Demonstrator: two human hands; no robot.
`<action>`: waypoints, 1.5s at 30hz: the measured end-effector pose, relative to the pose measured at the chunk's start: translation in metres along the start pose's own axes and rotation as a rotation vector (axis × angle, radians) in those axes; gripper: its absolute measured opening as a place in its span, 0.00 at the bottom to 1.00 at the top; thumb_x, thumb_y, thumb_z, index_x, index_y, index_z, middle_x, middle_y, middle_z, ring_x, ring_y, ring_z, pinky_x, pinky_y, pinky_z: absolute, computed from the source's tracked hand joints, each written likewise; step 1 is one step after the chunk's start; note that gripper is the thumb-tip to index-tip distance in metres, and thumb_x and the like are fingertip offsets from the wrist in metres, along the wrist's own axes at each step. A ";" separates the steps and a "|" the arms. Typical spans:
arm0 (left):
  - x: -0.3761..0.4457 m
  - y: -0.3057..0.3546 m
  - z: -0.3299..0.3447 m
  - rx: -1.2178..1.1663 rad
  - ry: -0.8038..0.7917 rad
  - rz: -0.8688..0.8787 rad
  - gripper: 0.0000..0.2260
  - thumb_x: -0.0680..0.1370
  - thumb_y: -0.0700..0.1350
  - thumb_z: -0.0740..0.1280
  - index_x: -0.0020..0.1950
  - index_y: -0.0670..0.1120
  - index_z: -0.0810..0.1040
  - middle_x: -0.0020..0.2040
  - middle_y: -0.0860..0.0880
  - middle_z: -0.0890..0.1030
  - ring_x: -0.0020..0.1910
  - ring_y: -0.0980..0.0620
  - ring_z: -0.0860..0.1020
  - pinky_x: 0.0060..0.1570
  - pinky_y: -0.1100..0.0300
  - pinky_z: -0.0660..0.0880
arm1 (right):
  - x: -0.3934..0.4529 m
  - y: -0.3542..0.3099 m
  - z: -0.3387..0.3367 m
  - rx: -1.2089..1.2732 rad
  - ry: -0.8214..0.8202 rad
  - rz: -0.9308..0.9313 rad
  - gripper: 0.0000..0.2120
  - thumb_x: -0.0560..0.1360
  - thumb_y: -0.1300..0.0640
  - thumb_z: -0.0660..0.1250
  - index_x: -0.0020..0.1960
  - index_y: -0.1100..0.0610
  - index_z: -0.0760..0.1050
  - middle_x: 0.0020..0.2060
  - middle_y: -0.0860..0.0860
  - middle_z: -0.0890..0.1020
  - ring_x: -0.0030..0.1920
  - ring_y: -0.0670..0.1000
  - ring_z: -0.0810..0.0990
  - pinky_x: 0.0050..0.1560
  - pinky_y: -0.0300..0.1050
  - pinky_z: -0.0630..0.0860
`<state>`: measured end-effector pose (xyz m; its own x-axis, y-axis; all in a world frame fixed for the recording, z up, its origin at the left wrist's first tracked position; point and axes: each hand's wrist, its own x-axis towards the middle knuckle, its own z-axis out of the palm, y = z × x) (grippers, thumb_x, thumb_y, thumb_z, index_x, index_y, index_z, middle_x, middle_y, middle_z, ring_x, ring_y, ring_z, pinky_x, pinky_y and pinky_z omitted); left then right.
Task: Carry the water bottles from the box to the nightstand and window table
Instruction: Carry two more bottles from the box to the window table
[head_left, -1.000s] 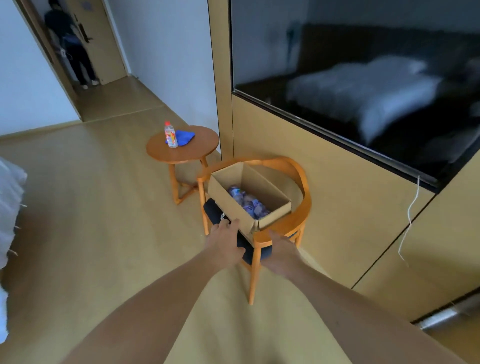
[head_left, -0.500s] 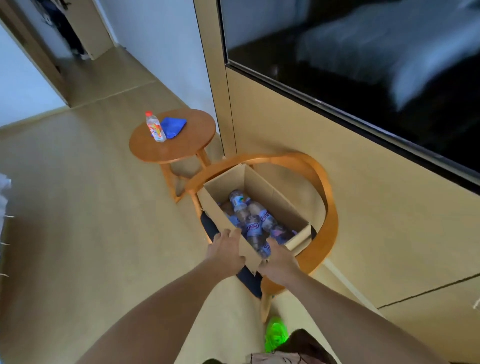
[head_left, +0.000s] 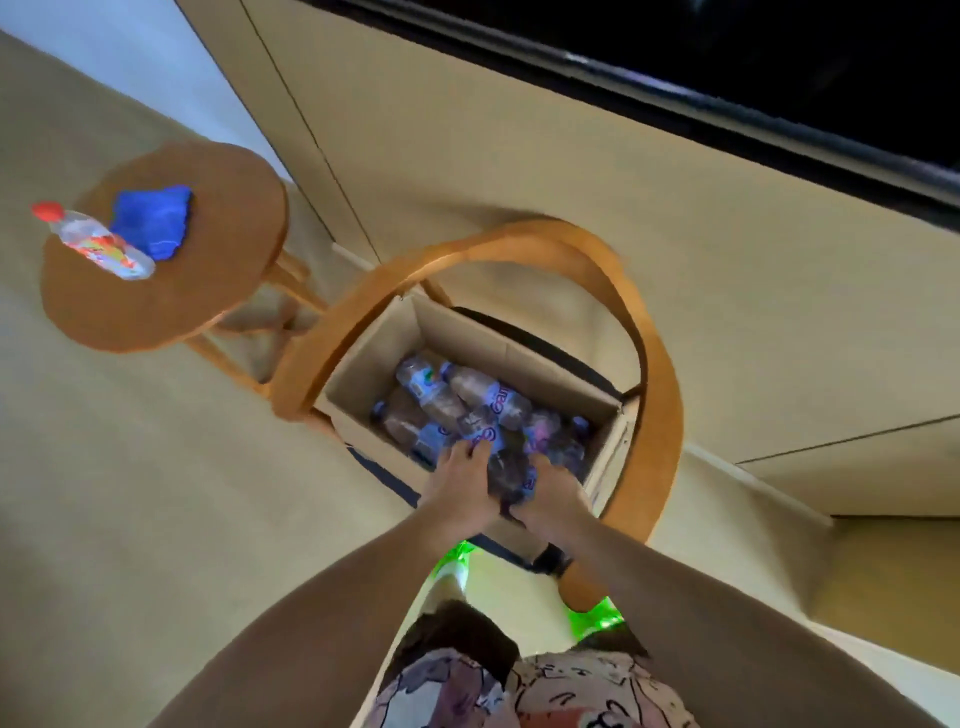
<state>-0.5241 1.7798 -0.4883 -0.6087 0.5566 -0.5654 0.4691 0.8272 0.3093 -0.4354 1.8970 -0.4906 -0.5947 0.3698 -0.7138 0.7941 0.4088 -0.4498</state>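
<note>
Bottles (head_left: 467, 400) of clear plastic with blue-and-white labels lie heaped on their sides in an open cardboard box (head_left: 467, 332), which sits on the seat of a round-backed wooden chair (head_left: 660, 364). Both hands reach into the near end of the box. The left hand (head_left: 460, 486) and right hand (head_left: 553, 499) flank one dark, blurred bottle (head_left: 506, 475), fingers curled against its sides, grasping it between them. Further left, a red-capped bottle (head_left: 96, 243) and blue cloth (head_left: 151, 219) rest on a round desk (head_left: 171, 306).

Single head view, steeply downward and forward, close above both hands (head_left: 511, 491), box (head_left: 470, 353) just beyond them, round table (head_left: 208, 291) far left, wall beyond.
</note>
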 end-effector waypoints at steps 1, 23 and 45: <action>0.011 -0.006 0.001 0.026 -0.029 0.039 0.36 0.76 0.52 0.70 0.80 0.48 0.60 0.74 0.42 0.67 0.74 0.39 0.64 0.72 0.45 0.68 | 0.005 -0.004 0.005 0.035 0.025 0.051 0.34 0.72 0.51 0.71 0.75 0.53 0.64 0.67 0.58 0.75 0.66 0.61 0.76 0.61 0.49 0.77; 0.177 -0.053 0.054 0.719 -0.306 0.822 0.23 0.83 0.47 0.60 0.79 0.47 0.68 0.76 0.45 0.69 0.79 0.42 0.59 0.81 0.49 0.47 | 0.138 -0.027 0.088 0.075 0.437 0.872 0.52 0.70 0.48 0.75 0.80 0.60 0.45 0.74 0.67 0.58 0.67 0.67 0.65 0.71 0.59 0.63; 0.173 -0.035 0.001 0.911 -0.293 0.588 0.27 0.71 0.42 0.75 0.69 0.49 0.74 0.62 0.45 0.80 0.64 0.41 0.76 0.61 0.43 0.71 | 0.113 -0.015 0.068 0.308 0.492 0.735 0.50 0.63 0.51 0.81 0.76 0.53 0.56 0.68 0.60 0.67 0.69 0.63 0.67 0.66 0.57 0.70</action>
<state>-0.6452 1.8471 -0.5982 -0.0208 0.7028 -0.7110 0.9998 0.0104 -0.0190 -0.5064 1.8762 -0.6010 0.1392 0.7878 -0.6000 0.9481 -0.2808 -0.1488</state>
